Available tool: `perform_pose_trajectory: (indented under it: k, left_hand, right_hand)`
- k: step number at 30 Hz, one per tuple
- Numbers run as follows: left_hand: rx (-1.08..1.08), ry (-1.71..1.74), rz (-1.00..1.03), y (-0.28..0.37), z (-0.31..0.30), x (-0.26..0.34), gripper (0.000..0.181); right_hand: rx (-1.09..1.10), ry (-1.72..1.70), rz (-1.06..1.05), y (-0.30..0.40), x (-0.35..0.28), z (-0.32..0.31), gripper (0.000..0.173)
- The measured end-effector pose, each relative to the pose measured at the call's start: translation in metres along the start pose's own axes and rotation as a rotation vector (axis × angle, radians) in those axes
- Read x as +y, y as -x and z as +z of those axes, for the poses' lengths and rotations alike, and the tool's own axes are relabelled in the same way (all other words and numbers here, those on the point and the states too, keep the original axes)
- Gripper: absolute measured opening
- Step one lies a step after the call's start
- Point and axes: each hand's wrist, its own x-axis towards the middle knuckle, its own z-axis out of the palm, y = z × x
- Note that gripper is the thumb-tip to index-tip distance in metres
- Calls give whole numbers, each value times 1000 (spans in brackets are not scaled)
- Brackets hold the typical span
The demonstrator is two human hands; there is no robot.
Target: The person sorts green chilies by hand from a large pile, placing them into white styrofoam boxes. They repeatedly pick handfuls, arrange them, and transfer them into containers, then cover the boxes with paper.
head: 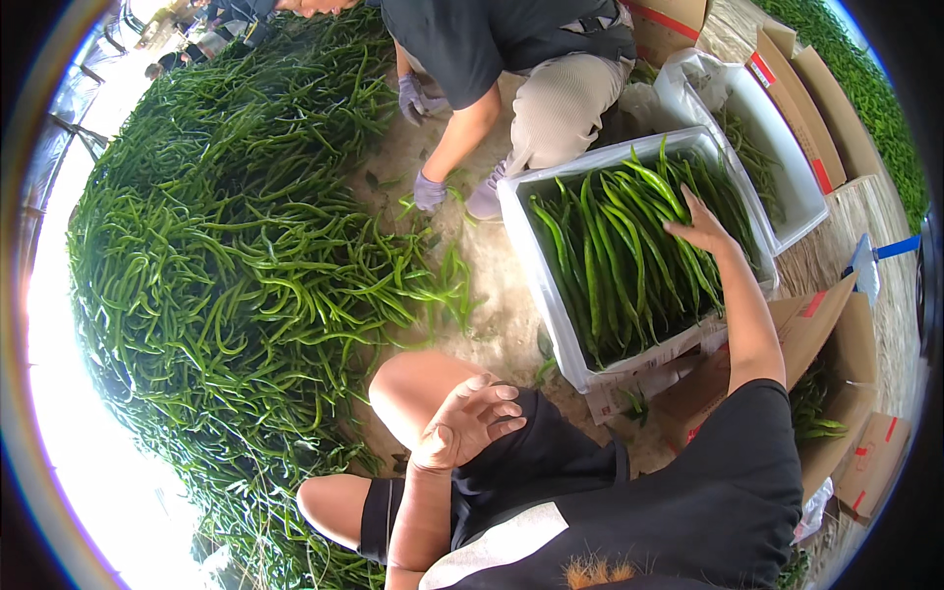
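My left hand [472, 424] hangs above my knee, palm turned up, fingers apart and loosely curled around nothing. My right hand [699, 223] lies over the long green peppers [627, 243] in a white foam box [527, 273], thumb and fingers spread; it seems to touch them but grips none that I can see. The peppers in this box lie side by side, mostly in line with each other. To the left, a large heap of green peppers [243, 258] covers the ground, its loose edge reaching close to the box.
A co-worker in gloves [429, 193] squats ahead, reaching down to the ground beside the heap. A second foam box [807, 210] with green pods adjoins the first. An open cardboard box [841, 442] with peppers stands at my right, and more cardboard boxes [807, 110] stand farther ahead.
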Motion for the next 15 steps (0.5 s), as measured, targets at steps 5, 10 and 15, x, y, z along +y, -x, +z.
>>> perform_pose_trajectory:
  k: [5, 10, 15]
  left_hand:
    - [23, -8, -14, -3, 1, 1, 74]
    - [49, 18, -12, -2, 2, 0, 71]
    - [28, -27, -58, -9, 4, 1, 66]
  right_hand:
    - [73, 140, 188, -5, 13, 24, 50]
    - [300, -19, 193, -22, -17, 9, 35]
    - [508, 13, 263, -73, 13, 22, 30]
